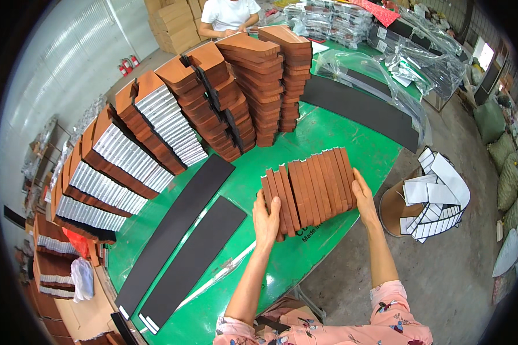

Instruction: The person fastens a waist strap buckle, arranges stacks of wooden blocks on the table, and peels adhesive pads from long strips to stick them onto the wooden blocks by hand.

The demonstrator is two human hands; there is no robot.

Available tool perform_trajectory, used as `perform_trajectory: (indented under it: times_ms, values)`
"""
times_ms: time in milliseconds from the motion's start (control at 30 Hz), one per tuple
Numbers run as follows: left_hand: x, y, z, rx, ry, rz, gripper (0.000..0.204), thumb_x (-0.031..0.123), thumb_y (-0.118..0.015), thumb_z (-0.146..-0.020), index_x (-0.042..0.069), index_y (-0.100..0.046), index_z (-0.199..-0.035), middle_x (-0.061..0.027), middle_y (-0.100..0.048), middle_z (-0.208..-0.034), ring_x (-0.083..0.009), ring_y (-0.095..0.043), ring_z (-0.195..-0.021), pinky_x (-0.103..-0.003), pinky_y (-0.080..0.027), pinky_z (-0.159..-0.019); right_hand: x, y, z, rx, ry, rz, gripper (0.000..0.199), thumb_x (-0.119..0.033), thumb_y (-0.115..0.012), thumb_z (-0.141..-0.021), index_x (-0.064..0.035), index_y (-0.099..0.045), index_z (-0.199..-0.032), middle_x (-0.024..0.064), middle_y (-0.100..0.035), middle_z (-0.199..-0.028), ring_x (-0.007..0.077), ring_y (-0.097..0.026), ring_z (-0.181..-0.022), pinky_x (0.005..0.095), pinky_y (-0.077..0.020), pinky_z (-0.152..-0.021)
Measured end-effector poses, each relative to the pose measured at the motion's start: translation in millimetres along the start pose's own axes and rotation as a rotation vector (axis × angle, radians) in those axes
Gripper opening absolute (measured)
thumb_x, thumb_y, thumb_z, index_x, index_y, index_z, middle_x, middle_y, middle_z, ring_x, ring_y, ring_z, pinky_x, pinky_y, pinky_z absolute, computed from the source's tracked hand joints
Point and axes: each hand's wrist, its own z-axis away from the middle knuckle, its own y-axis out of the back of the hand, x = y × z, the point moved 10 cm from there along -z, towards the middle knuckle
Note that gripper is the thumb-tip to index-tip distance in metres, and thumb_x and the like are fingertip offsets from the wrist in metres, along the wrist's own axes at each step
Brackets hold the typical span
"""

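- Left hand (266, 221) and right hand (364, 198): clasp opposite ends of a fanned row of brown pieces (309, 190).
- Green bench (328, 138): row near its front edge; black strips (172, 230) to the left, stacks (259, 80) behind.

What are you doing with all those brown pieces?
A person is squeezing a fanned row of flat brown pieces between both hands on a green table. The left hand presses one end and the right hand the other. Beyond them stand tall stacks of the same brown pieces, some with silvery edges. Long black strips lie to the left. Another person in white works at the far end.
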Motion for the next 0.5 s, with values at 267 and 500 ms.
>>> perform_trajectory:
  times_ms: [267,500]
  values:
    - [-22,-2,-13,0.024,-0.094,-0.01,0.051,0.03,-0.042,-0.093,-0.003,-0.036,-0.131,-0.0234,-0.043,-0.126,-0.0334,-0.043,-0.114,-0.04,-0.031,-0.098,-5,-12,-7,-0.09,0.057,-0.058,0.064,-0.039,-0.046,-0.093,0.0028,-0.028,-0.138,0.0149,-0.032,-0.142,0.0236,-0.029,-0.132,0.0333,-0.0225,-0.107]
    - [9,0,-10,-0.152,0.008,-0.07,0.051,0.041,-0.045,-0.09,-0.004,-0.055,-0.112,-0.0245,-0.062,-0.096,-0.0345,-0.06,-0.095,-0.04,-0.043,-0.085,0,-1,-38,-0.109,-0.185,0.347,0.061,-0.045,-0.054,-0.086,0.003,-0.049,-0.123,0.0186,-0.056,-0.116,0.0244,-0.052,-0.11,0.0329,-0.0382,-0.093]
